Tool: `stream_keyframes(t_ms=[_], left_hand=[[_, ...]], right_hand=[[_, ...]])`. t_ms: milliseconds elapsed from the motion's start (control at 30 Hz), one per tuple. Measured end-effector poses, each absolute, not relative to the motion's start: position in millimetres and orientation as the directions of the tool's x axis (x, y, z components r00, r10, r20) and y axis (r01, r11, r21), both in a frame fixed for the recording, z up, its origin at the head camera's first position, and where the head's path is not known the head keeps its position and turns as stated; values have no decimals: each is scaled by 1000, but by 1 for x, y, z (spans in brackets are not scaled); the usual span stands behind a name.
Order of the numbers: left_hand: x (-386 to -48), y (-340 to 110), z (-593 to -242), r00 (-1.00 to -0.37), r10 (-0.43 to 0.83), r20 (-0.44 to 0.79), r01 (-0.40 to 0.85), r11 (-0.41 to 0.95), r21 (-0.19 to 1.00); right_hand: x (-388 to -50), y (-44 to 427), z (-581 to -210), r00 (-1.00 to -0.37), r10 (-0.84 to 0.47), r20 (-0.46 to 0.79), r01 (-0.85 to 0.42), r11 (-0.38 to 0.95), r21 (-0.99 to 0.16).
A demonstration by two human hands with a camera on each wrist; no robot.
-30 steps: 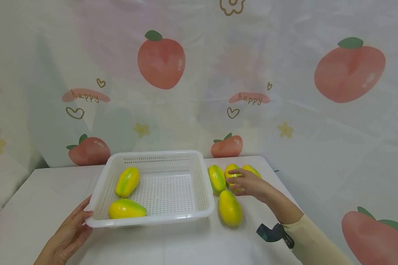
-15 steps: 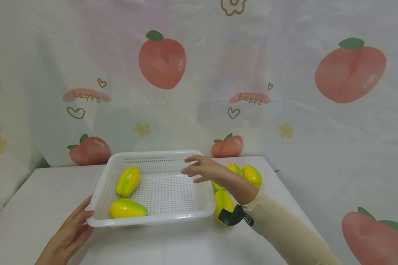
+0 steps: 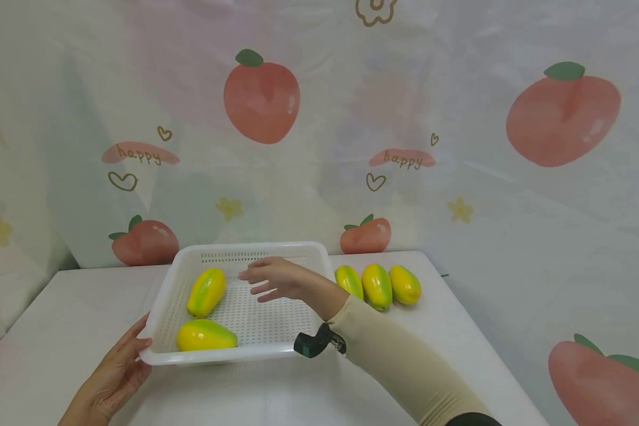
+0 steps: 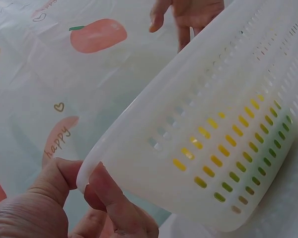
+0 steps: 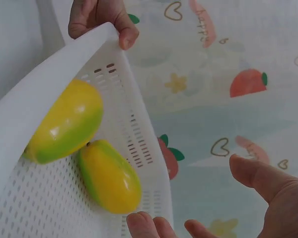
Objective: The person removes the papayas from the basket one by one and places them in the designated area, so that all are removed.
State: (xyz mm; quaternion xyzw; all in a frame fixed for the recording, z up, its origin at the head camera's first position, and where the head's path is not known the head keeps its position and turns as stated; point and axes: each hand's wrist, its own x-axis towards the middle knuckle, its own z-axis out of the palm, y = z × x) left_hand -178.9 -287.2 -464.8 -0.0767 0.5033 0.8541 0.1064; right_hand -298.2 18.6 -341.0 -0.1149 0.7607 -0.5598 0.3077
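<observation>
A white perforated plastic basket (image 3: 268,350) stands on the table with two yellow-green, mango-like fruits inside, one at the back left (image 3: 206,292) and one at the front left (image 3: 206,335). My left hand (image 3: 114,374) pinches the rim at the front left corner between thumb and fingers, seen closely in the left wrist view. Above the middle of the basket hovers my right hand (image 3: 282,279), fingers spread and holding nothing. In the right wrist view its fingers (image 5: 144,225) appear close to the fruit (image 5: 111,177), apparently without touching it.
Right of the basket, three more such fruits (image 3: 377,287) lie in a row on the white table (image 3: 277,393). My right forearm covers the table in front of them. A fruit-printed cloth (image 3: 309,195) hangs behind the table.
My right hand has moved left from above the fruits on the right to over the basket, empty throughout. The left hand stays on the rim, and the basket and its fruits have not moved.
</observation>
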Motion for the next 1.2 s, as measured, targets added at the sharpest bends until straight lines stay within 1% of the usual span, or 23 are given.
stream_keyframes(t_ms=[167, 300, 467, 600, 733, 867, 1033, 1200], left_hand=[[-179, -287, -466, -970, 101, -222, -243, -467, 850], [-179, -288, -467, -972, 92, -214, -232, -459, 857], [-180, -288, -468, -971, 84, -223, -237, -444, 864], [-180, -288, -467, -969, 78, -236, -246, -430, 869], [-181, -287, -467, -970, 76, -232, -242, -423, 873], [-181, -286, -467, -969, 77, -234, -244, -421, 874], [-181, -286, -466, -965, 76, -250, -258, -432, 864], [-181, -287, -464, -962, 76, -262, -268, -439, 858]], right_hand=[[-304, -3, -345, -772, -521, -365, 222, 318, -922], [-310, -16, -353, -781, -484, -396, 293, 275, -916], [-319, -29, -367, -797, -423, -430, 387, 188, -903], [-323, -37, -377, -811, -389, -437, 420, 134, -898], [-326, -44, -385, -822, -357, -444, 428, 126, -895], [-328, -48, -394, -826, -295, -480, 470, 110, -876], [-332, -52, -403, -809, -238, -538, 541, 57, -839], [-336, -56, -409, -779, -260, -571, 582, 40, -812]])
